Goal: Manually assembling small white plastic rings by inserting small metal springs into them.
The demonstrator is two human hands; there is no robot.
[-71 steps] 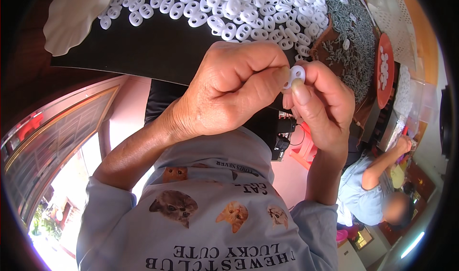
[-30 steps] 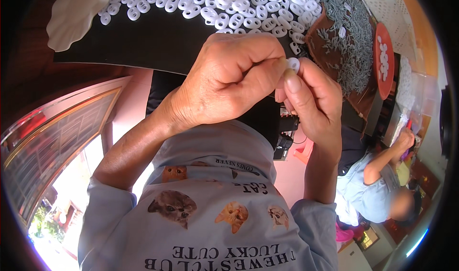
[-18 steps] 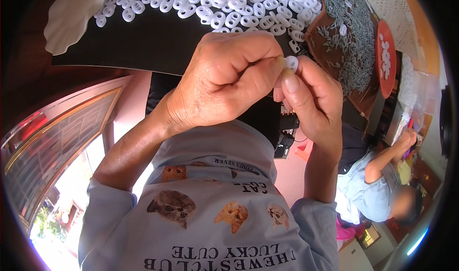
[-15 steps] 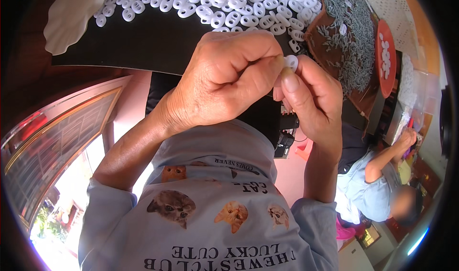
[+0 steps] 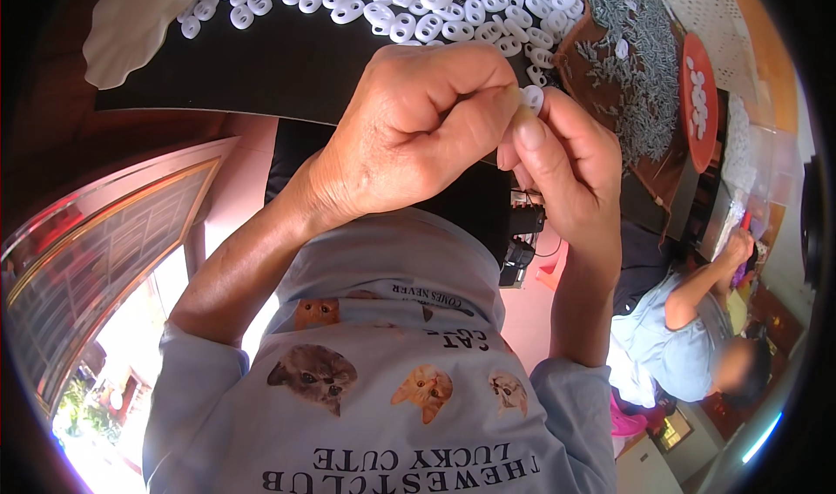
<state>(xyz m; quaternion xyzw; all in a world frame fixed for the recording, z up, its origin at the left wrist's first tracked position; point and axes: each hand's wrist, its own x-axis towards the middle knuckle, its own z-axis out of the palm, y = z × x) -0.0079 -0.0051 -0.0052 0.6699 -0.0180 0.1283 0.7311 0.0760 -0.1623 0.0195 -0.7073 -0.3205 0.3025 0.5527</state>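
My left hand [image 5: 427, 132] and my right hand [image 5: 570, 163] meet in front of my chest, just short of the table's near edge. Between their fingertips sits a small white plastic cord lock [image 5: 533, 98]. The right thumb and forefinger pinch it from the right; the left hand's curled fingers and thumb press at its left side. Fingers cover most of it, so whether the left hand holds another small part is hidden. Beyond the hands, a heap of white two-holed oval cord locks [image 5: 428, 27] lies on the black table [image 5: 226, 76].
A pile of small grey metal springs [image 5: 640, 84] lies on brown cloth [image 5: 582, 58] at the right. Past it is a red plate [image 5: 712, 137] of small white pieces. A white scalloped sheet [image 5: 139, 23] lies at far left. Another person [image 5: 679, 333] works at the right.
Both hands have risen slightly in the picture, still together at the white cord lock. The grip looks much the same.
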